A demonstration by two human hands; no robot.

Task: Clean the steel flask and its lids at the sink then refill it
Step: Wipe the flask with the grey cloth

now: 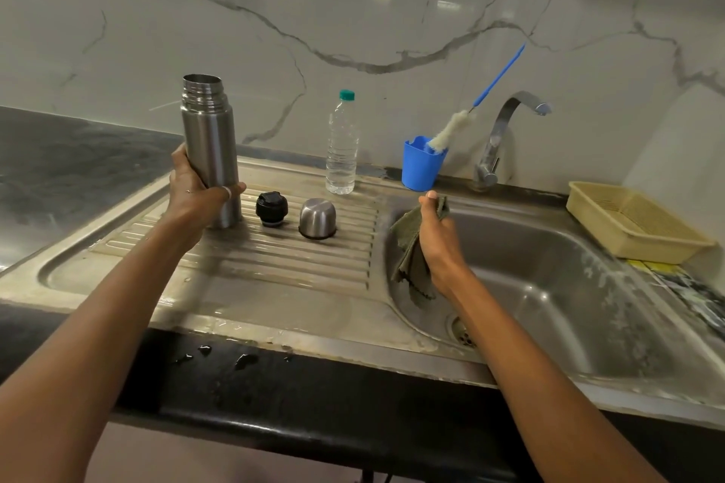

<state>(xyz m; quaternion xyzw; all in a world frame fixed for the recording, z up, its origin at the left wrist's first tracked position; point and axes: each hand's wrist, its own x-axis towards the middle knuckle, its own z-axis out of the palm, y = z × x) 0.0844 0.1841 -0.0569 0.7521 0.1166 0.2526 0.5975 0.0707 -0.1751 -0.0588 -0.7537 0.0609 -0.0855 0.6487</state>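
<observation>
The steel flask (210, 141) stands upright and uncapped on the ribbed drainboard (314, 259), and my left hand (194, 190) grips its lower body. Beside it on the drainboard sit the black inner stopper (271, 208) and the steel cup lid (317, 218), the cup lid mouth down. My right hand (439, 243) holds a green cloth (412, 255) over the left rim of the sink basin (549, 286). A clear water bottle (342, 145) with a green cap stands at the back of the drainboard.
A blue cup (419, 164) holds a bottle brush (467, 121) with a long blue handle, left of the tap (506, 137). A beige basket (631, 221) sits on the right rim. Water drops lie on the black counter edge (219, 357). The drain (463, 331) is near my right forearm.
</observation>
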